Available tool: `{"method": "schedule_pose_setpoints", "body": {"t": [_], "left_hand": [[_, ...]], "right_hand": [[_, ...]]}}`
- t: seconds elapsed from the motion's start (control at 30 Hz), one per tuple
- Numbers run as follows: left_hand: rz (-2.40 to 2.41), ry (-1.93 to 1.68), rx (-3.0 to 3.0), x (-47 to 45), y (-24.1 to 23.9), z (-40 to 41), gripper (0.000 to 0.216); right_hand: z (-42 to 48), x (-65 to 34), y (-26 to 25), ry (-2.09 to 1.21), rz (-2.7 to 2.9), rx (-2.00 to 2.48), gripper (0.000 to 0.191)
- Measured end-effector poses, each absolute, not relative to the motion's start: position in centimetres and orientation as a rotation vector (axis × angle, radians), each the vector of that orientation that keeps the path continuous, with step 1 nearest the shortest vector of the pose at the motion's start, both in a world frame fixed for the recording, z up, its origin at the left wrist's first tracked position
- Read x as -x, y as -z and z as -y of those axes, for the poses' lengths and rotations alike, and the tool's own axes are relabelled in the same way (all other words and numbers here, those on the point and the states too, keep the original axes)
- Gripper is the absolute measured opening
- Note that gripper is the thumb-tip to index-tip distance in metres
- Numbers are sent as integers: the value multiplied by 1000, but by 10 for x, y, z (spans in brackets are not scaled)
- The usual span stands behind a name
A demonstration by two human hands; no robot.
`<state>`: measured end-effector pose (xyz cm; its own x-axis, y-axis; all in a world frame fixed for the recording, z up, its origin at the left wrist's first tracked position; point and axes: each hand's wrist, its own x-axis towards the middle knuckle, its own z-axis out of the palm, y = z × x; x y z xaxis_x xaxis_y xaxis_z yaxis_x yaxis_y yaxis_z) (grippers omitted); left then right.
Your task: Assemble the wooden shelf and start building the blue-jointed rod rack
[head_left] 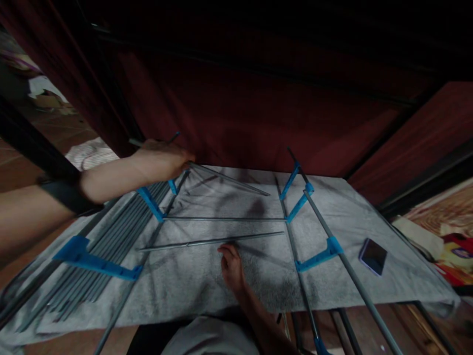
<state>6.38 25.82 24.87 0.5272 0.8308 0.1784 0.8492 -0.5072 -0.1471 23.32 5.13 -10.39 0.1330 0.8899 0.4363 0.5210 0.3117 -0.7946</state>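
At the frame's far left corner my left hand [166, 157] is closed around a thin grey metal tube [232, 180]. The tube points to the right above the cloth, its other end showing behind my wrist. My right hand [232, 268] is low in the middle with curled fingers, close by a second loose tube [207, 242]; whether it touches that tube or has anything inside is unclear. Around them stands a frame of tubes with blue plastic connectors, including a left one [98, 264] and a right one [320, 255]. One crossbar [225, 219] joins the two sides.
A bundle of grey tubes [111, 241] lies at the left on the grey cloth [177, 291]. To the right is a phone [373, 256]. A dark red wooden panel [240, 123] rises behind the frame. A red packet [458, 256] sits at the far right.
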Motion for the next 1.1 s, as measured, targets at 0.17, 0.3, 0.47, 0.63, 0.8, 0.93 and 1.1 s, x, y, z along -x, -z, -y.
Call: {"method": "schedule_pose_setpoints", "body": {"t": [0.17, 0.3, 0.47, 0.63, 0.8, 0.93, 1.1], "left_hand": [[1550, -213, 2592, -107, -229, -278, 33], [1495, -183, 2671, -111, -176, -286, 43], [1486, -242, 2735, -100, -117, -289, 52], [1510, -216, 2846, -103, -81, -287, 41], [1535, -70, 2850, -104, -57, -282, 44], [1588, -68, 2788, -101, -50, -273, 41], [1611, -19, 2757, -98, -48, -261, 40]], "right_hand": [[-52, -234, 101, -501, 1438, 1322, 50], [-53, -240, 99, -519, 1377, 1305, 50], [-60, -272, 93, -447, 1297, 1327, 44], [-88, -329, 79, -236, 1083, 1521, 40], [-139, -397, 67, -62, 963, 1686, 52], [-185, -450, 68, -31, 843, 1863, 61], [-230, -505, 76, -94, 680, 2041, 63]]}}
